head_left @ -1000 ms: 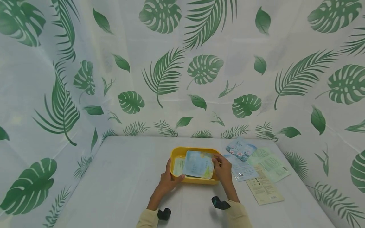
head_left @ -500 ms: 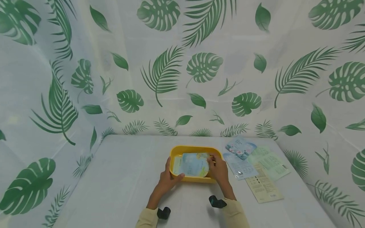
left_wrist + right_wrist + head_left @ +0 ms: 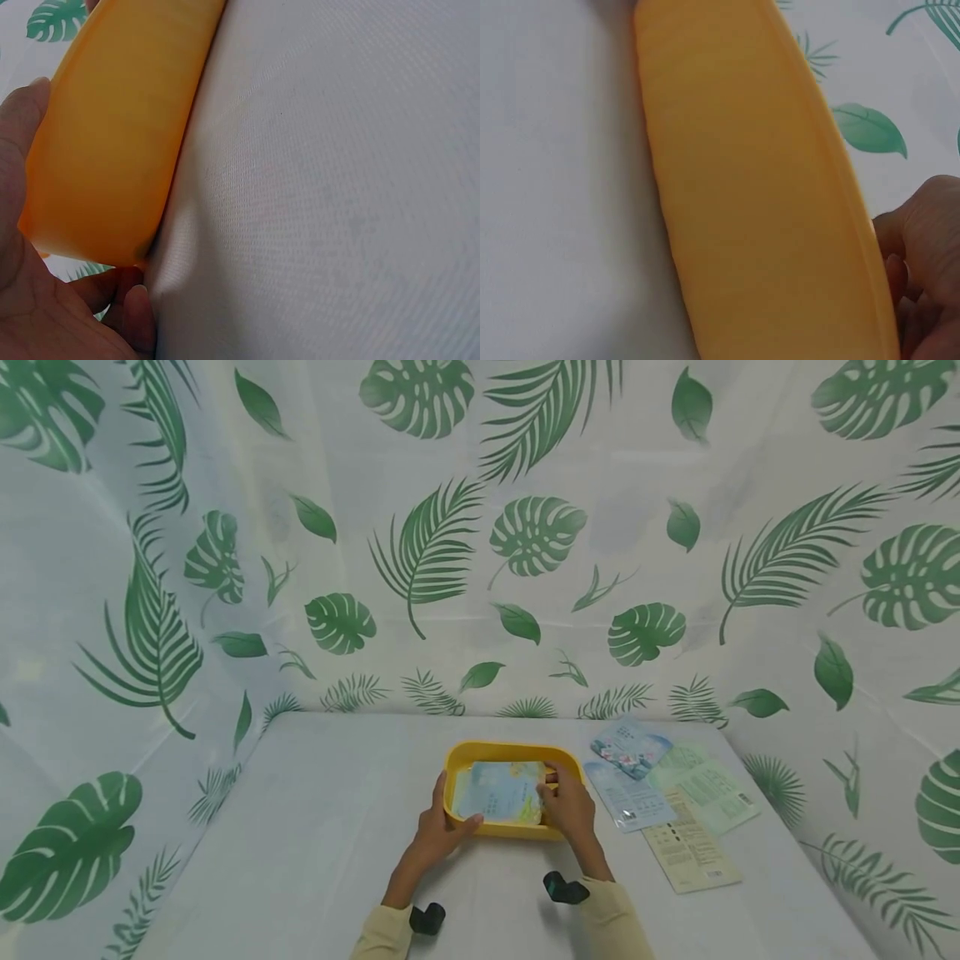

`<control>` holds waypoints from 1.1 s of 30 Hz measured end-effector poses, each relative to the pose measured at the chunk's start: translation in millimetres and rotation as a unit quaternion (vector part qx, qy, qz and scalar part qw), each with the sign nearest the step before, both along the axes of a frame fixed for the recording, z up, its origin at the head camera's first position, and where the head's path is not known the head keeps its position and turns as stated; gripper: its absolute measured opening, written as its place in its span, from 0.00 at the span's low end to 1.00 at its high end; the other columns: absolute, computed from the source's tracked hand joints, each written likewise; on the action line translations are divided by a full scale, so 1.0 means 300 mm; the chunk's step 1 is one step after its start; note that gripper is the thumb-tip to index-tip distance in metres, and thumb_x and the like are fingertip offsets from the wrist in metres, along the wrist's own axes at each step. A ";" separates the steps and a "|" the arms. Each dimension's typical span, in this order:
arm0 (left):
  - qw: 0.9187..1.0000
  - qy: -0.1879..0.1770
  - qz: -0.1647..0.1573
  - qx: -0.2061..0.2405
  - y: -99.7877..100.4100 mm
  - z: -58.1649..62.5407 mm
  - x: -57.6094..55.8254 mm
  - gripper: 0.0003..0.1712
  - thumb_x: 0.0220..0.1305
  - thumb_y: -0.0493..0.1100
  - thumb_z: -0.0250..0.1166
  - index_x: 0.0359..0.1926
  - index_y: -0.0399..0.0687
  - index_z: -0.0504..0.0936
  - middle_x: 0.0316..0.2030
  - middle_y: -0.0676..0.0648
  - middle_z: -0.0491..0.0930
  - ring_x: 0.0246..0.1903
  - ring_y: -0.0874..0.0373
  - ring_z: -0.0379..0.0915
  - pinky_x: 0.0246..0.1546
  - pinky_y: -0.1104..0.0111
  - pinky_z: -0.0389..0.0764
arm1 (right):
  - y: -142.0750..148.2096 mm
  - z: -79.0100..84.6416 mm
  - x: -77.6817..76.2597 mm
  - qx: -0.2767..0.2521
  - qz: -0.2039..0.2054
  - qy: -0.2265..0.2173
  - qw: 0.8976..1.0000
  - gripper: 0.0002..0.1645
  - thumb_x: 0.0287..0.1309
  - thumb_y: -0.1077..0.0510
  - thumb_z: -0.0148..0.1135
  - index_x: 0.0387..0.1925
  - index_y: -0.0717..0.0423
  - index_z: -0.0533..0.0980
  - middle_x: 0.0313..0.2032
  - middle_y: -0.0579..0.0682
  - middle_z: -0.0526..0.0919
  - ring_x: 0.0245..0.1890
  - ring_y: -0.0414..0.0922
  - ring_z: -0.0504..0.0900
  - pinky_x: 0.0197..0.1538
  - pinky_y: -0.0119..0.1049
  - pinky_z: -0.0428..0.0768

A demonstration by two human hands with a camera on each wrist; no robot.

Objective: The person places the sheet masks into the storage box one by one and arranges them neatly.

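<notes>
A yellow plastic tray [image 3: 517,832] with rounded corners rests on the table. My left hand [image 3: 438,828] grips its left front corner, thumb over the rim and fingers along the outside; the left wrist view shows the hand [image 3: 37,300] against the tray wall [image 3: 120,127]. Inside the tray lies a light blue sheet-mask packet [image 3: 501,793] with yellow and green print. My right hand [image 3: 572,808] pinches this packet's right edge, within the tray. The right wrist view has the hand [image 3: 934,251] partly hidden behind the tray's front wall [image 3: 750,187]. Whatever lies beneath the packet is mostly covered.
Right of the tray, several packets overlap on the table: a flowered blue one [image 3: 632,750], a pale blue one [image 3: 630,797], a light green one [image 3: 716,793] and a cream one [image 3: 693,847]. A leaf-patterned curtain [image 3: 450,552] hangs behind the white table [image 3: 322,843].
The right hand has moved the light blue packet left and lower into the tray, covering the pale green piece seen at the tray's left. The left hand keeps its hold on the tray.
</notes>
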State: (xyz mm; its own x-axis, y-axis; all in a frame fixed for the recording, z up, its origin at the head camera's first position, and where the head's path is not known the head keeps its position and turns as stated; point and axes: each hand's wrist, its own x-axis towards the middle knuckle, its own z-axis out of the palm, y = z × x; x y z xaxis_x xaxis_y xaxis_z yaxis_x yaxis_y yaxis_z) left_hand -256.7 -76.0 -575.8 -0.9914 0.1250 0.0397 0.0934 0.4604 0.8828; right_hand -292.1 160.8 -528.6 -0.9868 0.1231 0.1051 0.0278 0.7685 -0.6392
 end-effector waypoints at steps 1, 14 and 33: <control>1.000 -0.001 0.001 0.002 -0.001 0.001 -0.001 0.61 0.59 0.63 0.67 0.78 0.51 0.36 0.69 0.29 0.60 0.66 0.36 0.63 0.64 0.42 0.65 | -0.004 0.000 -0.002 0.006 -0.005 -0.001 1.000 0.28 0.62 0.57 0.61 0.63 0.56 0.71 0.46 0.52 0.85 0.34 0.45 0.80 0.38 0.38 0.75; 1.000 0.000 0.006 0.006 -0.013 0.012 0.002 0.61 0.58 0.63 0.67 0.77 0.50 0.38 0.68 0.28 0.63 0.65 0.36 0.64 0.64 0.42 0.65 | -0.060 -0.010 -0.012 0.086 -0.069 -0.018 0.994 0.21 0.60 0.61 0.61 0.55 0.59 0.74 0.44 0.55 0.86 0.32 0.48 0.82 0.35 0.41 0.79; 1.000 0.008 -0.010 0.005 -0.009 0.010 0.009 0.60 0.60 0.62 0.66 0.77 0.48 0.37 0.67 0.29 0.64 0.63 0.38 0.67 0.63 0.43 0.66 | -0.065 -0.015 -0.012 0.131 -0.078 -0.060 0.986 0.19 0.57 0.63 0.62 0.51 0.60 0.74 0.34 0.54 0.84 0.24 0.46 0.74 0.28 0.38 0.73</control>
